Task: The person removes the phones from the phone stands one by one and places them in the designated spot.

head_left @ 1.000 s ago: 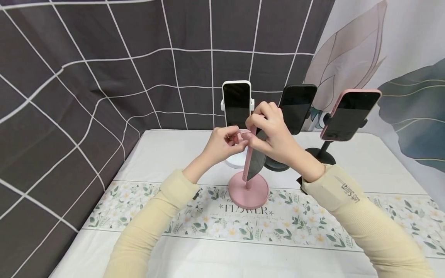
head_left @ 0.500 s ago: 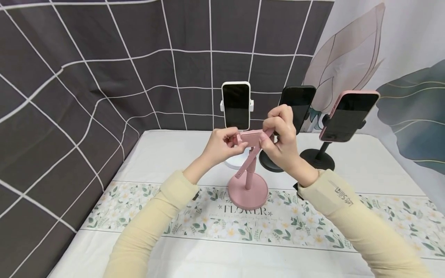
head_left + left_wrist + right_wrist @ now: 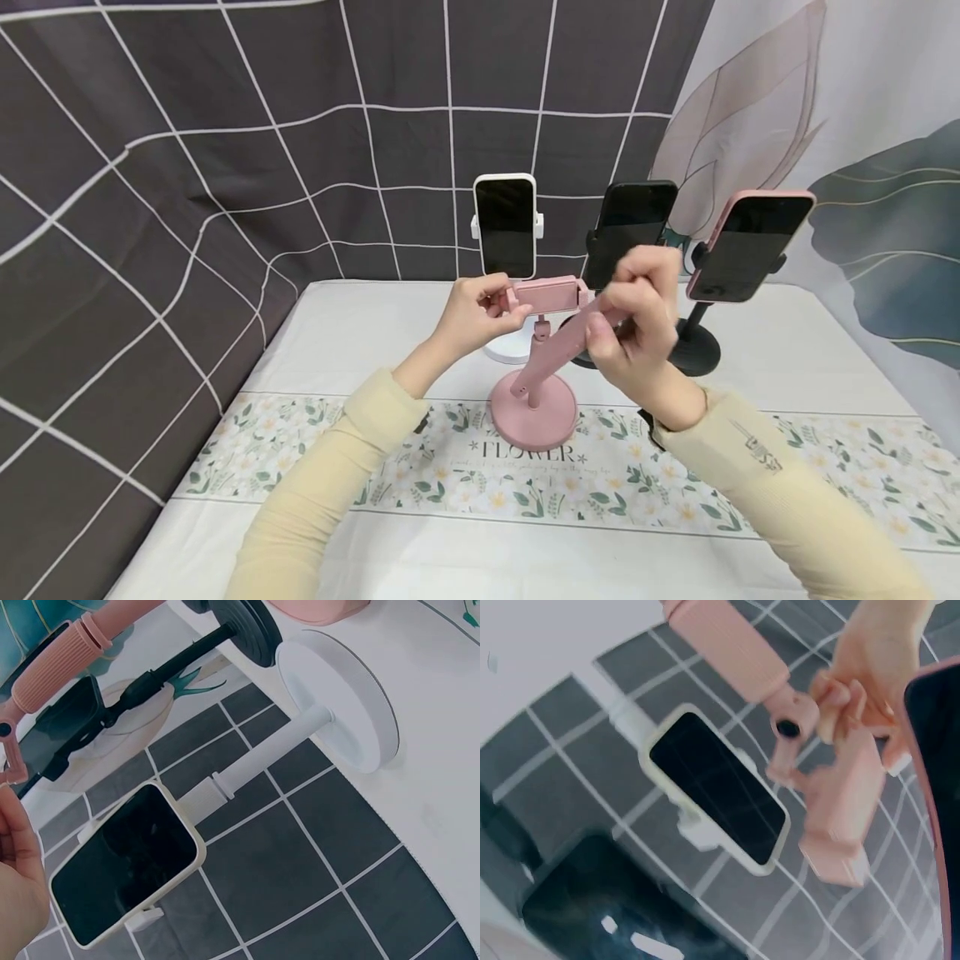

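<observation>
The pink phone stand stands on its round base in the middle of the table. My left hand holds the left end of its pink clamp between thumb and fingers. Nothing sits in the clamp. To its right, my right hand grips a pink phone by its upper end. The phone slants in front of the stand's post, apart from the clamp. In the right wrist view the dark screen of the phone shows at the right edge. Only part of my left hand appears in the left wrist view.
Behind, a white stand holds a white phone. Further right, a black phone and another pink phone sit in black stands. A dark grid curtain hangs behind the table, which has a floral band.
My right hand has drawn the pink phone rightward and away from the clamp, which now shows bare. The phone has turned and tilted. My left hand has stayed at the clamp's left end.
</observation>
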The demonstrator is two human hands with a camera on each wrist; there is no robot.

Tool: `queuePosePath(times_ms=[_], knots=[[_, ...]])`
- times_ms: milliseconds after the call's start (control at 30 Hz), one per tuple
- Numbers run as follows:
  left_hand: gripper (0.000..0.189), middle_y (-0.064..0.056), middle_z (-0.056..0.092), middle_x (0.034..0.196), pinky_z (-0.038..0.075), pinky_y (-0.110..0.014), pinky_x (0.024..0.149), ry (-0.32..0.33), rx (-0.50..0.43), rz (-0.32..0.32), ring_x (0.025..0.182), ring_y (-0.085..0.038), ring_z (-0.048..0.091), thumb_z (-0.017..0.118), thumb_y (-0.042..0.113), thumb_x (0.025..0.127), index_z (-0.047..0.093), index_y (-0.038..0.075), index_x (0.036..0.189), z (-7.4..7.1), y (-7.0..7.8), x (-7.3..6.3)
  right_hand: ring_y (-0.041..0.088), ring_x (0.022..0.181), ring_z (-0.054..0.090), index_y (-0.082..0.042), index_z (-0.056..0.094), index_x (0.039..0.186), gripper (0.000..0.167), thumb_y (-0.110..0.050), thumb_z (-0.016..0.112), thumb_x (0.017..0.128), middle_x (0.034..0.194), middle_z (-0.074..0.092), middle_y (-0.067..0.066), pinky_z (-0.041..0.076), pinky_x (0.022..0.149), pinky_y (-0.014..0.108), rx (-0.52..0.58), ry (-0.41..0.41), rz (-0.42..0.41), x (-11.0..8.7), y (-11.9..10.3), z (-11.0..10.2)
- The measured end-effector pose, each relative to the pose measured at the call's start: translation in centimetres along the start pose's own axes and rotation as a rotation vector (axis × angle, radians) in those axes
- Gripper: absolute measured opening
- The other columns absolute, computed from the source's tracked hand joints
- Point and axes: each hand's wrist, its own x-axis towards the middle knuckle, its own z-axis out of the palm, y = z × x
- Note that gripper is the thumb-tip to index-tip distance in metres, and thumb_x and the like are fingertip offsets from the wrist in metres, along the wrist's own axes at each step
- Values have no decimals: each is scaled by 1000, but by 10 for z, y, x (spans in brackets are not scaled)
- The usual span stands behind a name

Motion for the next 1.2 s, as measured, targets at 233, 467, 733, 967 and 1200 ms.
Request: queuePosePath(times_ms=[233,467,733,967,1200], knots=[[19,-7,44,54,28,-17,50,19,-5,22,51,-6,35,68,6,75,52,3,65,0,-2,-4,27,66,27,-9,39,66,36,-34,56,86,72,31,12,21,63,33,-188,184,-158,2,-8,-21],[20,-6,43,55,29,-18,50,27,-12,18,52,-6,36,67,5,75,51,3,65,-1,-3,-7,28,75,30,-6,42,66,31,-25,50,88,72,32,14,21,77,33,-327,-12,-136,-5,-21,-49],[20,-6,43,56,29,-17,50,34,-23,14,53,-6,36,66,5,75,49,3,65,-1,-5,-7,36,74,27,-5,50,70,25,-18,42,89,76,40,18,15,67,47,-502,-507,-50,-16,-25,-89],[22,-6,42,56,28,-17,51,11,-20,-23,53,-7,35,65,6,76,46,4,64,-1,-1,-3,33,73,33,-12,48,77,27,-25,32,94,82,43,14,21,63,51,-739,-971,177,-33,-13,-126],[25,-2,39,59,27,-17,52,-28,-46,-94,54,-9,35,64,6,77,42,5,65,1,1,1,30,75,34,-16,45,77,10,-12,52,84,82,42,9,23,61,49,-842,-1174,376,-54,8,-149]])
